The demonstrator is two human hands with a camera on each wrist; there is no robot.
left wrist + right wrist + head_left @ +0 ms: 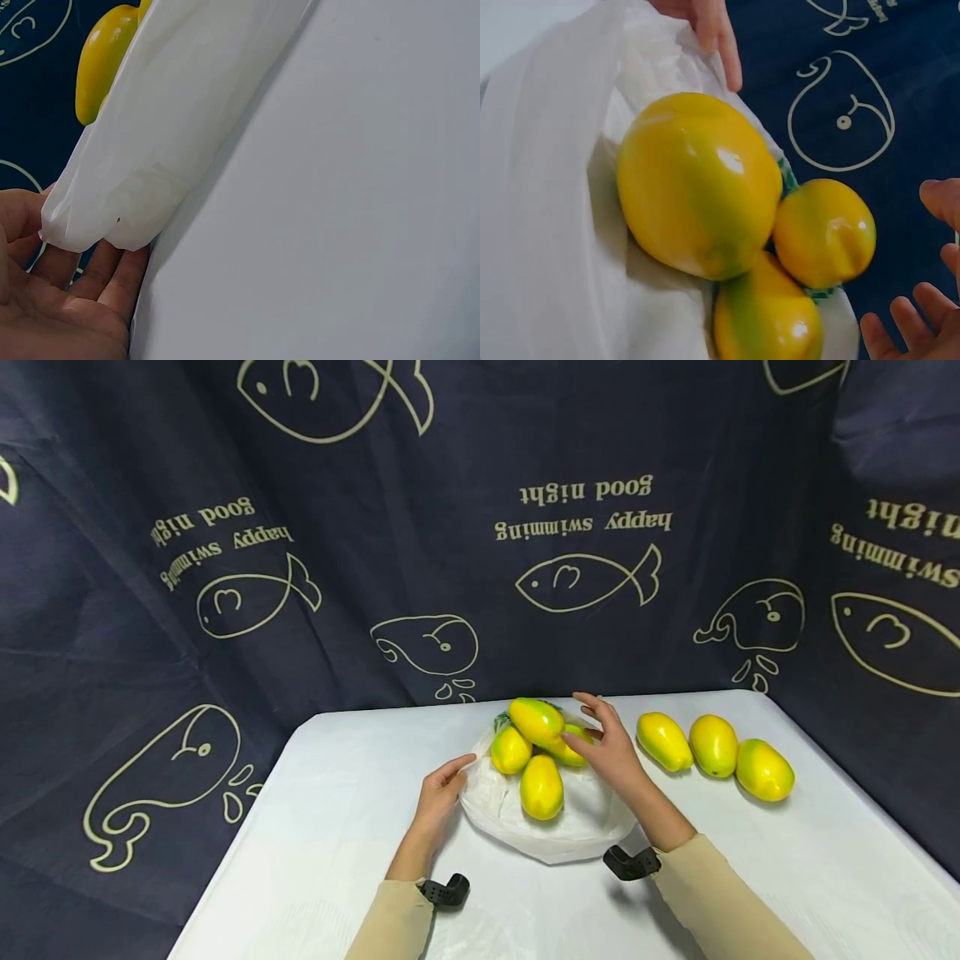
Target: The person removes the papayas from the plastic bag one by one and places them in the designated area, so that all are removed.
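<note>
In the head view, a thin white plastic bag (551, 848), crinkled inside and round-rimmed, sits near the middle of the far edge of the smooth white table (337, 827). It holds four glossy, egg-shaped yellow-green fruits: the top fruit (536, 720) slants from the far edge toward the right edge, while the front fruit (542, 788) points its long axis toward the near edge. Three more fruits (714, 746) lie in a row toward the far right corner; the middle one's axis runs far to near, its neighbours slant. The left hand (440, 795) is at the bag's left rim; the right hand (611, 747), fingers spread, is just beside the fruits on its side. In the left wrist view, thumb and fingers pinch the milky, folded rim, its outer wall smooth and taut. In the right wrist view, shiny, faintly ridged skins fill the bag, and the right hand's spread fingers are apart from them.
</note>
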